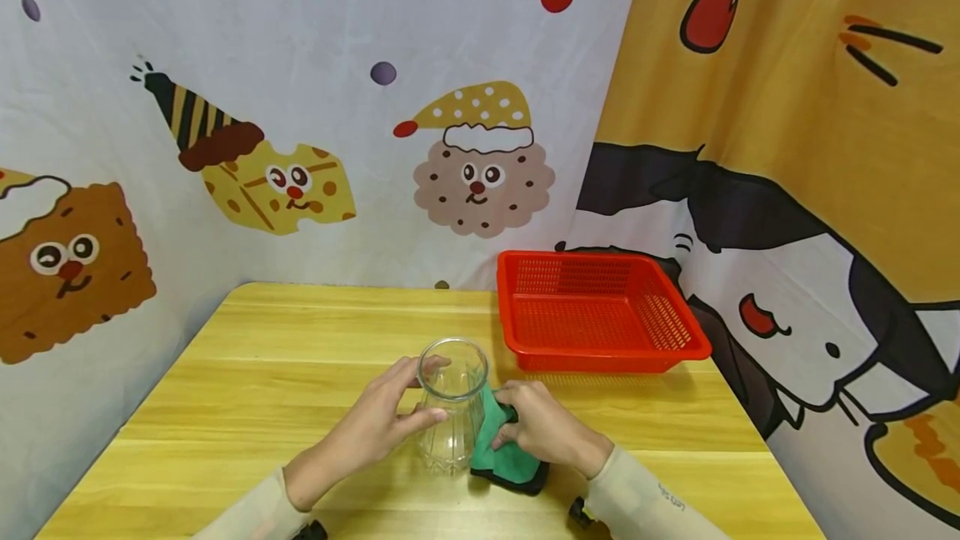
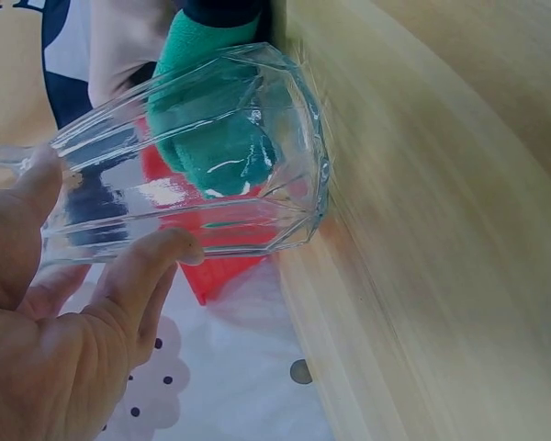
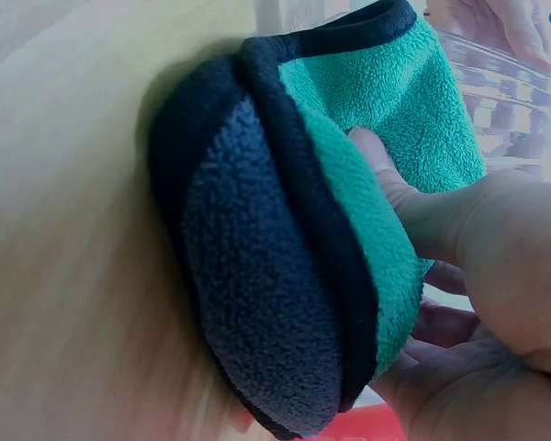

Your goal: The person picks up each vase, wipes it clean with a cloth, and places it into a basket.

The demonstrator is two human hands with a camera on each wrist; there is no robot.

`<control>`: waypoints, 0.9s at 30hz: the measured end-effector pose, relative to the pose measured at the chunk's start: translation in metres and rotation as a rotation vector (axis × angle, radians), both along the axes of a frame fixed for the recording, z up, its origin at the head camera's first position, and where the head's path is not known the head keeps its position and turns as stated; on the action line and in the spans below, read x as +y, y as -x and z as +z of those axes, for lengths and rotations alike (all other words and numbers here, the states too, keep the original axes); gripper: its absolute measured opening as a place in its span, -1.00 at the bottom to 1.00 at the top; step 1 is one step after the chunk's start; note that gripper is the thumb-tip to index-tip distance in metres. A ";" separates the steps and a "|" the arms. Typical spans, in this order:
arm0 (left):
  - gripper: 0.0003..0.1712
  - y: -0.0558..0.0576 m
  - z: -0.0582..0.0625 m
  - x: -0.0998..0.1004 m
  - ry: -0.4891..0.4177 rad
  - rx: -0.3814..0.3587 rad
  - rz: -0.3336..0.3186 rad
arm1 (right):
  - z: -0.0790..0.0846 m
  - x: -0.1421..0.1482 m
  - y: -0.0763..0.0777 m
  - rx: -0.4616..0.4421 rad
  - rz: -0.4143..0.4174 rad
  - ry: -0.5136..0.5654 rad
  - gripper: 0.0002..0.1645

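Observation:
A clear ribbed glass vase (image 1: pixel 450 432) stands upright on the wooden table in the head view. My left hand (image 1: pixel 390 408) grips it from the left, thumb across the near side and fingers behind the rim; in the left wrist view the fingers curl round the glass (image 2: pixel 193 175). On the other side, my right hand (image 1: pixel 542 425) pinches a folded green cloth (image 1: pixel 504 448) with a black edge. The cloth lies against the vase's right side. Its dark grey underside (image 3: pixel 257 276) and black border show in the right wrist view, with the right thumb pressing the green face.
A red plastic basket (image 1: pixel 600 361) with perforated walls sits at the table's back right, beyond the right hand. The pale wooden table (image 1: pixel 315 340) reaches back to a curtain (image 1: pixel 322 40) printed with cartoon figures.

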State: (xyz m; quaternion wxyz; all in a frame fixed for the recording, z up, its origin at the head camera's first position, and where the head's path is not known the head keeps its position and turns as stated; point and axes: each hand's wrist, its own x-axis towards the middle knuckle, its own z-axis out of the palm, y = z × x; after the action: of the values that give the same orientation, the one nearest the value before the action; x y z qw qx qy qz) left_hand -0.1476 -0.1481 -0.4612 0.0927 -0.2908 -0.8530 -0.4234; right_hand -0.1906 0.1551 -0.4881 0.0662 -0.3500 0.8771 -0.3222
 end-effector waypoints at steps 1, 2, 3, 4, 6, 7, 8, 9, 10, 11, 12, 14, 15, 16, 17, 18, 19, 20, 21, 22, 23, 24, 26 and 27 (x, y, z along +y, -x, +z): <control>-0.26 0.000 0.000 0.000 -0.002 0.000 -0.001 | 0.000 0.000 0.000 0.000 0.000 0.004 -0.69; -0.26 0.000 0.000 0.000 -0.004 -0.002 -0.003 | 0.000 0.000 0.000 0.000 0.000 0.008 -0.69; -0.26 0.000 0.000 0.000 -0.005 -0.002 -0.004 | 0.000 0.001 0.000 -0.001 0.001 0.013 -0.70; -0.26 0.000 0.000 0.000 -0.004 -0.001 -0.002 | -0.001 0.001 0.000 -0.002 0.002 0.017 -0.70; -0.26 0.000 0.000 0.000 -0.004 -0.002 -0.001 | -0.001 0.001 0.000 -0.003 0.004 0.026 -0.70; -0.26 0.000 0.000 0.000 -0.005 -0.003 -0.001 | -0.001 0.002 0.000 -0.004 0.004 0.030 -0.71; -0.26 0.000 0.000 0.000 -0.005 -0.005 0.000 | -0.001 0.002 0.000 -0.007 0.005 0.034 -0.72; -0.26 0.000 0.000 0.000 -0.005 -0.007 0.000 | -0.001 0.002 -0.001 -0.010 0.006 0.038 -0.72; -0.26 0.000 0.000 0.000 -0.006 -0.009 -0.001 | -0.001 0.002 -0.001 -0.012 0.006 0.042 -0.72; -0.26 0.000 0.000 0.000 -0.009 -0.014 -0.004 | -0.001 0.003 -0.001 -0.015 0.007 0.046 -0.73; -0.26 0.000 0.000 0.000 -0.011 -0.016 -0.005 | -0.001 0.003 -0.001 -0.020 0.006 0.050 -0.73; -0.25 0.000 0.000 0.000 -0.014 -0.021 -0.008 | -0.002 0.003 -0.001 -0.028 0.005 0.058 -0.74; -0.25 0.000 0.000 0.000 -0.015 -0.024 -0.010 | -0.001 0.003 -0.002 -0.029 0.003 0.060 -0.74; -0.25 0.000 0.000 0.000 -0.015 -0.024 -0.010 | -0.001 0.004 -0.002 -0.029 0.001 0.060 -0.75; -0.25 0.000 0.000 0.000 -0.015 -0.025 -0.009 | -0.001 0.004 -0.002 -0.030 -0.002 0.061 -0.75; -0.25 0.000 0.000 0.000 -0.015 -0.026 -0.009 | 0.000 0.004 -0.003 -0.032 -0.005 0.062 -0.74; -0.25 0.000 0.000 0.000 -0.015 -0.028 -0.009 | 0.001 0.004 -0.003 -0.030 -0.008 0.061 -0.73; -0.25 0.000 0.000 -0.001 -0.016 -0.029 -0.010 | 0.001 0.004 -0.004 -0.029 -0.011 0.061 -0.72; -0.25 0.000 0.000 -0.001 -0.016 -0.032 -0.010 | 0.002 0.004 -0.004 -0.023 -0.013 0.062 -0.72; -0.25 0.000 0.000 -0.001 -0.017 -0.033 -0.010 | 0.002 0.004 -0.004 -0.018 -0.015 0.065 -0.71; -0.25 0.000 0.000 -0.001 -0.017 -0.033 -0.009 | 0.002 0.004 -0.004 -0.013 -0.017 0.072 -0.70; -0.25 0.000 0.000 -0.001 -0.015 -0.032 -0.008 | 0.003 0.004 -0.005 -0.010 -0.017 0.081 -0.71; -0.25 0.000 0.000 -0.001 -0.015 -0.031 -0.006 | 0.004 0.004 -0.005 -0.004 -0.018 0.102 -0.76; -0.25 -0.001 0.000 -0.001 -0.013 -0.030 -0.004 | 0.005 0.004 -0.005 -0.003 -0.017 0.115 -0.78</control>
State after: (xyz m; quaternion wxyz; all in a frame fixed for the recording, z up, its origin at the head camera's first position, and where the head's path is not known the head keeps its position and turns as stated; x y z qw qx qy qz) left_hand -0.1471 -0.1494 -0.4612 0.0808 -0.2856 -0.8508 -0.4336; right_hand -0.1859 0.1593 -0.4834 0.0447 -0.3453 0.8600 -0.3732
